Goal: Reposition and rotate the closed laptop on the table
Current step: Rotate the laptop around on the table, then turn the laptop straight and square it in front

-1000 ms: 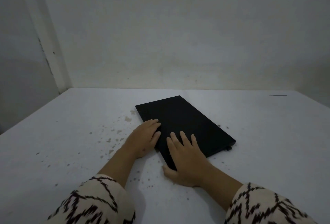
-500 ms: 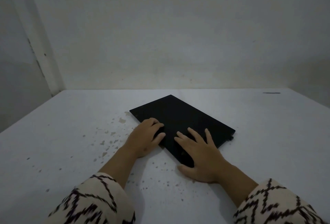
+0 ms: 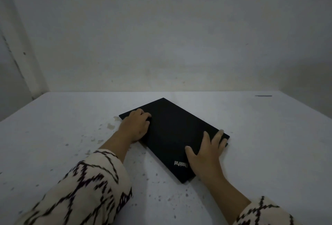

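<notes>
Black and closed, the laptop lies flat on the white surface, turned diagonally so that one corner points toward the wall and another toward the person. A pale logo is printed near the closest corner. The left hand is laid on the laptop's far-left corner, fingers curled down onto the lid and the heel of the palm over the edge; the grip is loosely bent, pressing rather than clasping. The right hand is spread flat on the lid at the right-hand end, fingers splayed and reaching the right corner, thumb stretched out across the lid; that grip is released, with nothing enclosed. Both forearms are seen in cream sleeves with a dark zigzag pattern, the left one blurred. Small brownish specks and chips are scattered over the surface to the left of the laptop and nearer the person. A thin dark mark is seen far off at the right, by the wall.
</notes>
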